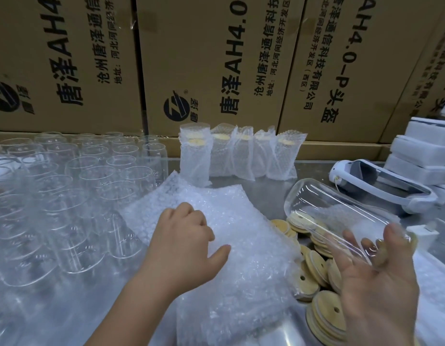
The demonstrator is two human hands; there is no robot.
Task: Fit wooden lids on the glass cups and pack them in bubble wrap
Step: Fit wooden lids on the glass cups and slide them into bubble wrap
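Head view: on the left of the metal desk (271, 188) stood a crowd of empty glass cups (86, 176), upright and packed close together. Just right of them lay a stack of bubble wrap (216, 221) sheets. The left hand (184, 236) rested on top of the stack, its fingers bent down onto the top sheet and its thumb spread out to the right; whether it pinched the sheet could not be told. Behind the stack, against the cardboard boxes (216, 58), a row of wrapped cups (238, 153) stood upright, wooden lids showing through the wrap. Right of the stack lay a loose pile of wooden lids (313, 270), some overlapping. Above that pile the right hand (376, 278) held one glass cup (341, 216) on its side, tilted, with the thumb over the mouth end and the fingers curled beneath, seen through the glass. Whether a lid sat on it was unclear. Farther right lay a white headset (381, 186), and behind it a stack of white boxes (426, 151).
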